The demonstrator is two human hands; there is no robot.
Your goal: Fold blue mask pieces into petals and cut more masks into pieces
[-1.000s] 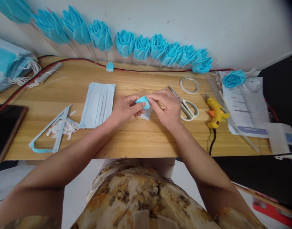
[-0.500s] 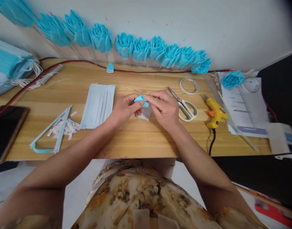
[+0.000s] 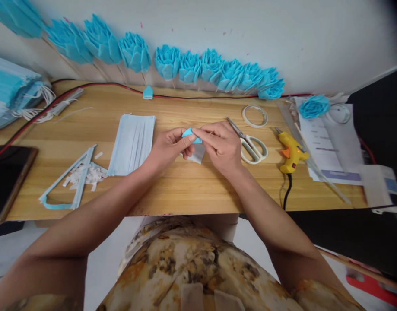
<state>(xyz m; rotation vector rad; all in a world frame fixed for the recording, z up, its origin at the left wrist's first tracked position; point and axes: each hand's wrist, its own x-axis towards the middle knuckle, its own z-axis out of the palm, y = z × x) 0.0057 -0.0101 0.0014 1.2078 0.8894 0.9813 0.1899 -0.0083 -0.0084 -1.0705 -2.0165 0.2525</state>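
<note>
Between my two hands is a small folded piece of blue mask fabric (image 3: 188, 132). My left hand (image 3: 170, 144) pinches it at the left between thumb and fingers. My right hand (image 3: 223, 144) grips its right end, with thumb and index finger closed on it. A pale scrap of fabric (image 3: 197, 154) shows just under the hands; whether it touches them I cannot tell. Left of my left hand lies a flat pleated face mask (image 3: 131, 144). White-handled scissors (image 3: 255, 149) lie close to the right of my right hand, with their blades partly open.
Blue fabric flowers (image 3: 167, 62) on sticks line the wall. Rightward are a tape roll (image 3: 255, 116), a yellow glue gun (image 3: 292, 151) and papers (image 3: 331, 147). Leftward lie cut mask strips (image 3: 84, 181), white snippets (image 3: 75, 176), a phone (image 3: 8, 177) and stacked masks (image 3: 13, 86).
My fingers have shifted slightly on the blue fabric piece, and its upper fold now lies flatter. The whole view has drifted a little; the other things stay put.
</note>
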